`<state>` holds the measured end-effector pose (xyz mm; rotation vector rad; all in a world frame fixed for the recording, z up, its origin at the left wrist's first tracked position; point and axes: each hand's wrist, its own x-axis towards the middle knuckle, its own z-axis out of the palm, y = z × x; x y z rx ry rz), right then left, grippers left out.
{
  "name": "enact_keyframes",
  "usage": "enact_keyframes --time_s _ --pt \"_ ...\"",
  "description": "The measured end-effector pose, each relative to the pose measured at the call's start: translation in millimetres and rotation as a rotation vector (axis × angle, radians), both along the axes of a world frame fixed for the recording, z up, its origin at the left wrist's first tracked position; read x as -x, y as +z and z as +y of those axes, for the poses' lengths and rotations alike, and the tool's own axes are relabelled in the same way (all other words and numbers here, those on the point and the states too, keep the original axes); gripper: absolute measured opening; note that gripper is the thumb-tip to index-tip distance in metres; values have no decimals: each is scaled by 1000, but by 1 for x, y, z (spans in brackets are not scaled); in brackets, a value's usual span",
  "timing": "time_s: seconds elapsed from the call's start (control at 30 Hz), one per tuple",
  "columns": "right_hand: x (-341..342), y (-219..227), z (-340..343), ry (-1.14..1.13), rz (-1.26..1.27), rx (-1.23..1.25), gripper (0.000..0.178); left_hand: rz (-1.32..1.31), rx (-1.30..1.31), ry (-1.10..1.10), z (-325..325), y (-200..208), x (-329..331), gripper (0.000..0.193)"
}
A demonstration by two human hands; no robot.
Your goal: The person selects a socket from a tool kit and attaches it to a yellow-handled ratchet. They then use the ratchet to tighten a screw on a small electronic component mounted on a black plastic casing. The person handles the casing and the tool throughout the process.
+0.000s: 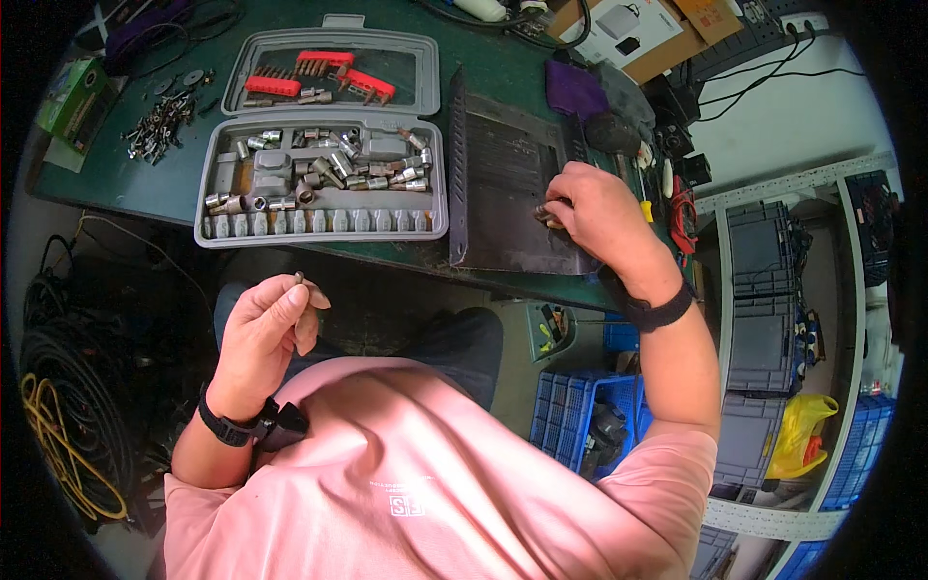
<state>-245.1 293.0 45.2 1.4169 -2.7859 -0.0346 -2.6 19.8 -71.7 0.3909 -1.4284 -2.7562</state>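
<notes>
Off the table's near edge, the left hand pinches a small piece, fingertips nearly together, nearer the open socket case just beyond. Rightward, over the black panel, the right hand curls around small dark pieces, long axis unclear.

- It's a workshop, and here's the proof: a worn green workbench runs out beyond the left hand's pinch!
- Just ahead of that grip, a grey case of steel sockets lies open.
- Farther out, leftward, a loose heap of fasteners!
- Below the right hand's grip, a blue crate; to its right, racking stacked with grey bins.
</notes>
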Motion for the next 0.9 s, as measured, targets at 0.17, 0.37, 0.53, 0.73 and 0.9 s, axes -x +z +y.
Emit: enact_keyframes --time_s 0.17,0.37,0.53,0.73,0.9 --pt "-1 0 -3 43 -24 13 7 7 5 0 0 -1 0 31" --pt "-3 1 -3 35 -19 7 7 3 11 5 0 -2 -1 31" --pt "-2 1 -4 16 -12 -12 9 8 -20 -9 -2 -2 -2 30" --pt "-4 1 0 18 -19 23 8 -10 -19 -24 -2 0 -3 28" --pt "-13 21 -5 12 -36 141 9 8 73 -91 -6 -1 -5 31"
